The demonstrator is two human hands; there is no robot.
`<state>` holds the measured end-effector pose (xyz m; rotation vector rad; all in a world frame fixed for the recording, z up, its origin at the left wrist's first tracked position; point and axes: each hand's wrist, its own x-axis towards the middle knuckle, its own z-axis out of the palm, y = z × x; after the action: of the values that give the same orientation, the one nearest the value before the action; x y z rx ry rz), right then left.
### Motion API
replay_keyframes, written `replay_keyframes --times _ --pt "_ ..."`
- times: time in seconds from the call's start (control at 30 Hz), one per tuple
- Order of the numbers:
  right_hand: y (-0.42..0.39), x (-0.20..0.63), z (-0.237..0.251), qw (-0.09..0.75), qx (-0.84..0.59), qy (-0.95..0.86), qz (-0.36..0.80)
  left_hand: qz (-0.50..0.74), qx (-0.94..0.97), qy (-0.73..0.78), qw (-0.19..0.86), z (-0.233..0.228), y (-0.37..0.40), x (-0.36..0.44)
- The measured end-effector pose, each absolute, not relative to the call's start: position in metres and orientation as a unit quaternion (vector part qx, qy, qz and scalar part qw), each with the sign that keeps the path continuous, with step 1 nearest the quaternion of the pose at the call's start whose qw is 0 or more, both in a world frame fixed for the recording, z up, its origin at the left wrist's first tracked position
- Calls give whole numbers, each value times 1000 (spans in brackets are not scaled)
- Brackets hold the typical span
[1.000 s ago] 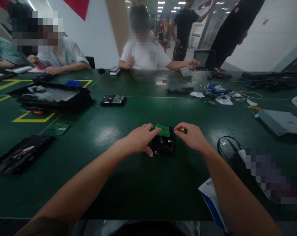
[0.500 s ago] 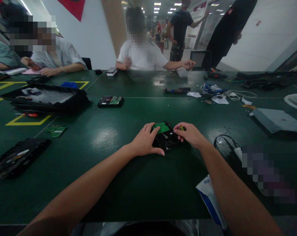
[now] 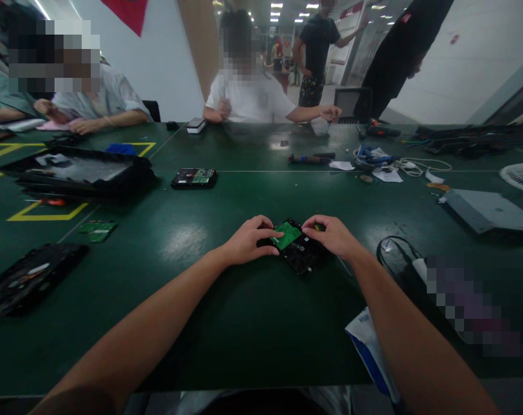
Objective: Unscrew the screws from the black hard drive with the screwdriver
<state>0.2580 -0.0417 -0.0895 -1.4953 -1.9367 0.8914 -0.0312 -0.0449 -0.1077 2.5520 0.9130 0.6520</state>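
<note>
A black hard drive point(image 3: 303, 256) with a green circuit board point(image 3: 287, 233) on top lies on the dark green table point(image 3: 244, 323), turned at an angle. My left hand point(image 3: 248, 239) grips its left end, fingertips resting on the green board. My right hand point(image 3: 333, 235) holds the drive's far right corner and pinches a small tool with a yellow part, mostly hidden under the fingers.
Another hard drive point(image 3: 194, 177) lies further back. A black tray point(image 3: 75, 170), a loose green board point(image 3: 97, 229) and an opened drive point(image 3: 27, 278) lie left. Black cable point(image 3: 393, 253) and a grey case point(image 3: 486, 210) sit right. Seated people work across the table.
The hard drive has been rotated clockwise under both hands, from square to the table edge to diagonal, with the green board now pointing to the far left.
</note>
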Motion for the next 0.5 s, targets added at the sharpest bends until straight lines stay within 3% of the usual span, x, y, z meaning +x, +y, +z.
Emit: replay_keyframes --times 0.5 --pt "-41 258 -87 246 -528 -752 309 285 861 351 233 -104 -47 -27"
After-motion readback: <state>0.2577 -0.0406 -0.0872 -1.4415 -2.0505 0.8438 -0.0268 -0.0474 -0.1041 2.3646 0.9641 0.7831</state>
